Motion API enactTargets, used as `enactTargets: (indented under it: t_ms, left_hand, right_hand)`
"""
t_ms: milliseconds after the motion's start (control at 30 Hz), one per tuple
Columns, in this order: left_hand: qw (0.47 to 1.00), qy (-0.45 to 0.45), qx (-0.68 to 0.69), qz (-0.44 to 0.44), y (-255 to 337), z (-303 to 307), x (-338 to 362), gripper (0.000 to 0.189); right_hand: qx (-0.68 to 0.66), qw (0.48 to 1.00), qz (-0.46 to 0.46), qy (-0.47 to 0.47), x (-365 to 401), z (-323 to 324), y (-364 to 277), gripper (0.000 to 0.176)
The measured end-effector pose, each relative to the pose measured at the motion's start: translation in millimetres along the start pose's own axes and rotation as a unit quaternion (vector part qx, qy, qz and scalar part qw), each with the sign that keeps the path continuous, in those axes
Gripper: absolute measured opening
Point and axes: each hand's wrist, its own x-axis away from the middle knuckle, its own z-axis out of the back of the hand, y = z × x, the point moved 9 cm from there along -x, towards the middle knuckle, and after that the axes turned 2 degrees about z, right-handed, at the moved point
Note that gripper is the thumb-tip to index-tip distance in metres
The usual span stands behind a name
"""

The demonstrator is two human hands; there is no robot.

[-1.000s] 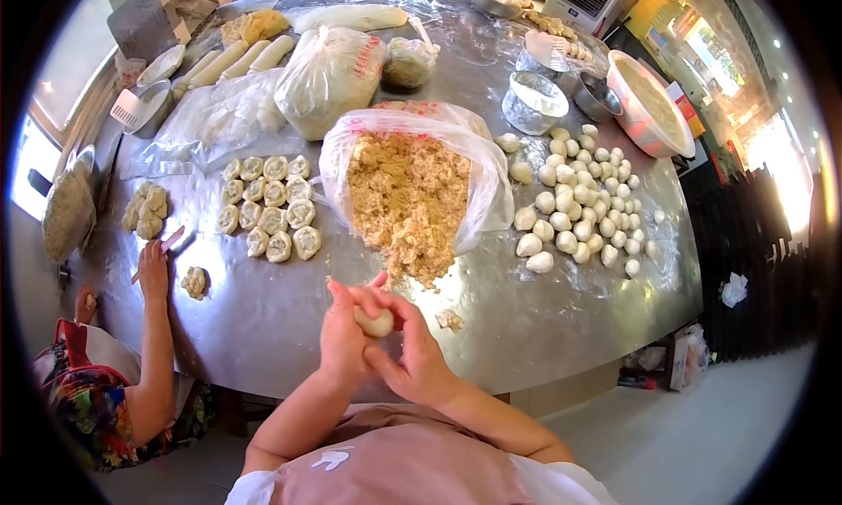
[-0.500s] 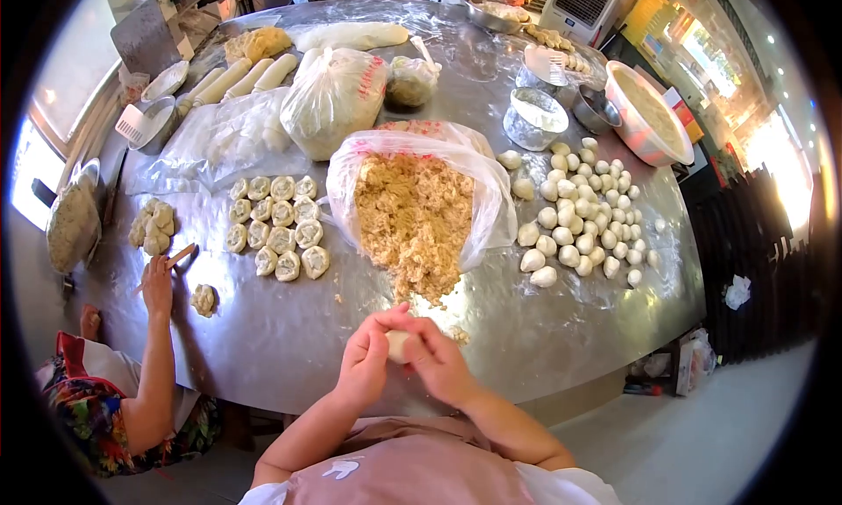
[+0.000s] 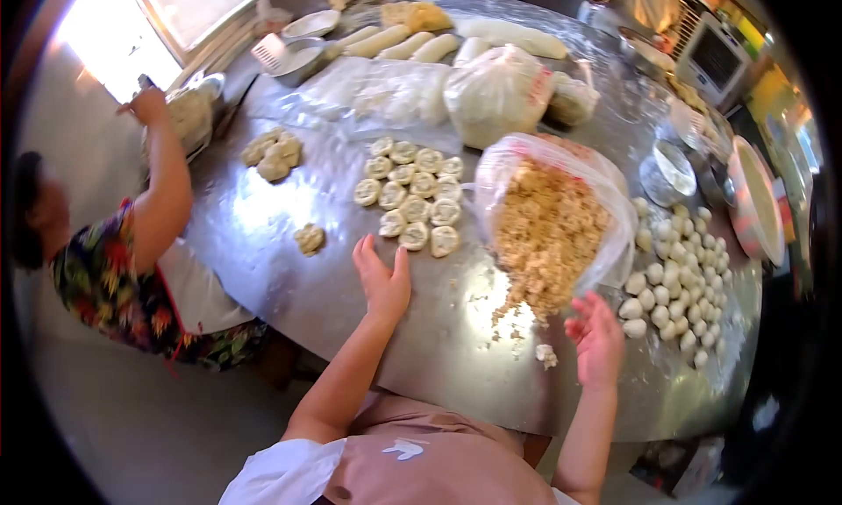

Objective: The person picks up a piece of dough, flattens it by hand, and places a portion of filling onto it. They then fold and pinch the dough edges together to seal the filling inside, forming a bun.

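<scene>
Both hands empty, seemingly btwn pieces: left hand (image 3: 382, 281) hovers low over the table, fingers spread, just near-side of the pleated filled dough rounds (image 3: 412, 198). Right hand (image 3: 596, 338) is palm-up, fingers apart, beside the crumbly tan filling (image 3: 548, 233) spilling from its clear plastic bag (image 3: 614, 198). Next pick-up prob. calls for a reach right to the small white dough balls (image 3: 675, 277), clear of loose crumbs. Surface: shiny floured steel table (image 3: 289, 286); a co-worker's arm (image 3: 167, 189) is raised far left, by a bright window (image 3: 193, 5).
</scene>
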Motion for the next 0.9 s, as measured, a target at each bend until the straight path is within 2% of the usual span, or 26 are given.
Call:
enactTargets:
  t_ms: [67, 133, 167, 233, 267, 333, 400, 500, 533, 600, 633, 667, 767, 800, 867, 900]
  left_hand:
    - [1.0, 0.019, 0.004, 0.012, -7, 3, -17, 0.059]
    - [0.999, 0.027, -0.02, 0.019, -16, -4, -37, 0.056]
    - [0.999, -0.011, -0.047, 0.025, -22, -13, -45, 0.054]
    - [0.991, -0.094, -0.094, 0.032, -13, -27, -53, 0.049]
    - [0.991, -0.063, -0.114, 0.023, -8, -25, -53, 0.045]
    - [0.992, -0.074, -0.093, 0.035, -9, -27, -54, 0.043]
    - [0.995, -0.088, -0.004, 0.052, -12, -25, -51, 0.042]
    - [0.996, -0.046, 0.037, 0.063, 1, -10, -31, 0.043]
    - [0.998, -0.009, 0.047, 0.039, 1, -5, -28, 0.044]
    - [0.982, -0.045, 0.149, 0.109, -9, -6, -18, 0.045]
    - [0.967, -0.063, 0.199, 0.144, -12, -7, -12, 0.045]
    - [0.943, -0.099, 0.285, 0.144, -19, -16, -7, 0.041]
    - [0.799, -0.202, 0.475, 0.31, -11, -20, 18, 0.035]
    - [0.781, -0.212, 0.475, 0.345, -4, -14, 25, 0.032]
    - [0.687, -0.252, 0.565, 0.38, 11, -18, 40, 0.031]
    - [0.635, -0.27, 0.607, 0.393, 20, -20, 46, 0.031]
  right_hand:
    - [0.013, 0.998, -0.058, 0.033, 12, 4, 38, 0.033]
    - [-0.014, 0.998, -0.045, 0.05, 20, 17, 54, 0.029]
    - [-0.027, 0.997, -0.036, 0.061, 22, 22, 55, 0.027]
    - [0.029, 0.998, -0.003, 0.058, 27, 18, 36, 0.024]
    - [0.06, 0.996, 0.015, 0.062, 27, 16, 25, 0.024]
    - [0.172, 0.979, 0.063, 0.086, 25, 12, 2, 0.028]
    - [0.318, 0.935, 0.138, 0.079, 19, 2, -11, 0.034]
    - [0.489, 0.844, 0.216, 0.048, 14, -40, -27, 0.042]
    - [0.535, 0.81, 0.236, 0.034, 11, -56, -30, 0.045]
    - [0.597, 0.737, 0.316, 0.034, 0, -75, -30, 0.046]
    - [0.624, 0.696, 0.354, 0.035, -3, -80, -25, 0.046]
    - [0.623, 0.726, 0.289, 0.038, -16, -71, -10, 0.044]
    - [0.659, 0.712, 0.242, 0.027, -29, -60, 8, 0.039]
    - [0.621, 0.743, 0.248, 0.028, -27, -58, 4, 0.036]
    - [0.541, 0.801, 0.253, 0.032, -17, -56, -7, 0.028]
    - [0.485, 0.846, 0.217, 0.035, -15, -52, -10, 0.025]
